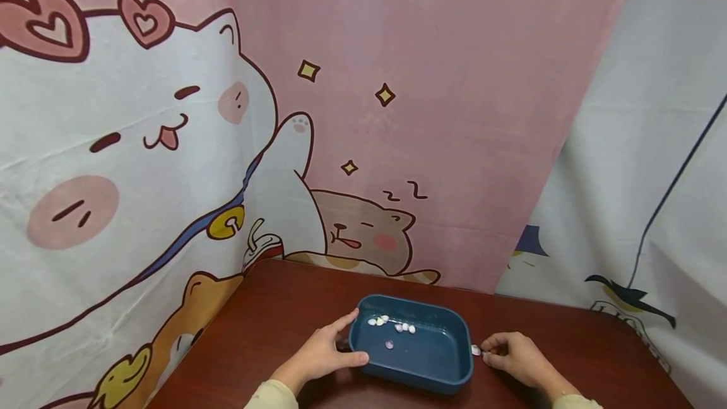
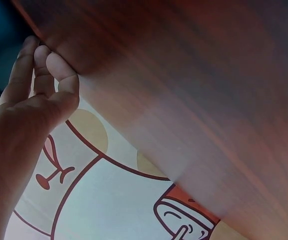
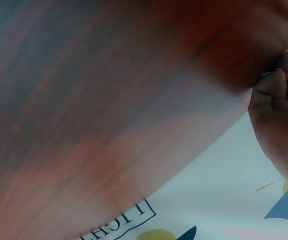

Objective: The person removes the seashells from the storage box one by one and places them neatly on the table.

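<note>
A dark blue rectangular tray (image 1: 420, 380) sits on the table with several small white and purplish shells (image 1: 406, 328) lying on its bottom. My left hand (image 1: 326, 349) grips the tray's left end, thumb over the near rim and fingers at the left side. In the left wrist view, part of the tray (image 2: 1, 50) shows beyond those fingers. Just outside the tray's right wall, my right hand (image 1: 517, 358) has curled fingers that pinch one small pale shell (image 1: 476, 350) at their tips. The right wrist view shows the curled right hand (image 3: 278, 100), with the shell hidden.
Beneath everything is a reddish-brown wooden table (image 1: 295, 308). A pink and white cloth (image 1: 454, 112) printed with cartoon cats hangs along the back and left edges. White cloth (image 1: 681, 219) with a penguin print hangs at the right.
</note>
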`<state>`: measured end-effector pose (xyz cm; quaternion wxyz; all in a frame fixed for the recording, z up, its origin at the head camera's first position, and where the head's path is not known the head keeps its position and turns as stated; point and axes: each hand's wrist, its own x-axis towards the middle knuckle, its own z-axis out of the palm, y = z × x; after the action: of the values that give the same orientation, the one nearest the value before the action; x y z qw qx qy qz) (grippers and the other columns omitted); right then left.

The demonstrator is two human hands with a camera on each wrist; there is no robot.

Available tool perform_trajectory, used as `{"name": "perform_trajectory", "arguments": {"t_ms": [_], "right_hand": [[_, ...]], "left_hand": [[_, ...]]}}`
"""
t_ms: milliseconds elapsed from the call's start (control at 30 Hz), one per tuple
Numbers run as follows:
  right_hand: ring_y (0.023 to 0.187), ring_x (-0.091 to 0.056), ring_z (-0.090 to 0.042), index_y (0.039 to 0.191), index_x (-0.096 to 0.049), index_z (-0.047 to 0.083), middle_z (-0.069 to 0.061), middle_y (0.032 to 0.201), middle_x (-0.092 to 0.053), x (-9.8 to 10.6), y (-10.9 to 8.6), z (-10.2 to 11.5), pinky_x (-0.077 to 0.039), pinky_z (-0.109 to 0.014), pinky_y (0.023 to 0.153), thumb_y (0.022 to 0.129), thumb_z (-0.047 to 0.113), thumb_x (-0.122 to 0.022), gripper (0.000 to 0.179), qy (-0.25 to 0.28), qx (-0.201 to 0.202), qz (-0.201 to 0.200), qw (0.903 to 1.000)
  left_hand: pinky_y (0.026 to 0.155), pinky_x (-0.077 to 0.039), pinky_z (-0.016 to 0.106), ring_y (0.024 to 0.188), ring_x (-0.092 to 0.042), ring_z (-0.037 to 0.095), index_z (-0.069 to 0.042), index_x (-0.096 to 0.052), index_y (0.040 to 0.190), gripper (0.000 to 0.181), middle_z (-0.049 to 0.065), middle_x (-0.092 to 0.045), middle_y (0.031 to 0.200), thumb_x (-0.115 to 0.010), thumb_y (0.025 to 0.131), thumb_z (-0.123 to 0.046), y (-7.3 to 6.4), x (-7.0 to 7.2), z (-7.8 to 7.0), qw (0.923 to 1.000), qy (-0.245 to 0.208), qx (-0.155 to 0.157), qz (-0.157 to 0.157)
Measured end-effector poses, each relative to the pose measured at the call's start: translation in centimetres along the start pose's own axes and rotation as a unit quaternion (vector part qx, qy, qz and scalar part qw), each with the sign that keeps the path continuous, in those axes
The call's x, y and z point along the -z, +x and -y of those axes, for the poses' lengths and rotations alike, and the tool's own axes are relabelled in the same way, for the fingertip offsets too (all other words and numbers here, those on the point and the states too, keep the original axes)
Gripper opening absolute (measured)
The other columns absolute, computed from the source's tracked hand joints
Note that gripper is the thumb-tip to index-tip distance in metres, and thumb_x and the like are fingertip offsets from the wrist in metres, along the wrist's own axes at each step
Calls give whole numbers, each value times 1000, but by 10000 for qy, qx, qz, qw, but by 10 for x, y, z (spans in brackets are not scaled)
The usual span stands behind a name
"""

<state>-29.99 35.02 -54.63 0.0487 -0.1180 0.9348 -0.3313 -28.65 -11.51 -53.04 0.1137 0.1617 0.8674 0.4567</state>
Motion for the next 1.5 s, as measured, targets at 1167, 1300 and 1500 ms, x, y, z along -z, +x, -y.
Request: {"name": "perform_trajectory", "arguments": {"t_ms": [1167, 1300, 1500], "right_hand": [[86, -62, -14, 113, -79, 10, 3, 97, -74, -3, 4, 3, -51, -27, 70, 91, 19, -86, 25, 171, -565, -109, 9982], [88, -62, -13, 117, -78, 10, 2, 99, -73, -3, 5, 2, -51, -29, 73, 91, 24, -86, 29, 111, -689, -209, 9973], [98, -68, -18, 129, -72, 4, -3, 108, -76, 3, 9, 10, -58, -41, 82, 96, 41, -80, 50, 173, -1069, -623, 9922]], "left_hand": [[105, -53, 66, 123, -72, 33, -24, -36, 168, 101, 17, -59, 157, -86, 87, -55, -3, 1, -2, 9999, 6, -106, -17], [105, -54, 65, 120, -72, 31, -24, -36, 169, 100, 18, -62, 153, -86, 87, -53, -3, 1, -2, 9999, -3, -144, -2], [105, -54, 64, 120, -73, 31, -23, -36, 169, 100, 18, -61, 154, -86, 87, -53, -3, 2, -2, 9998, -39, -174, 44]]}}
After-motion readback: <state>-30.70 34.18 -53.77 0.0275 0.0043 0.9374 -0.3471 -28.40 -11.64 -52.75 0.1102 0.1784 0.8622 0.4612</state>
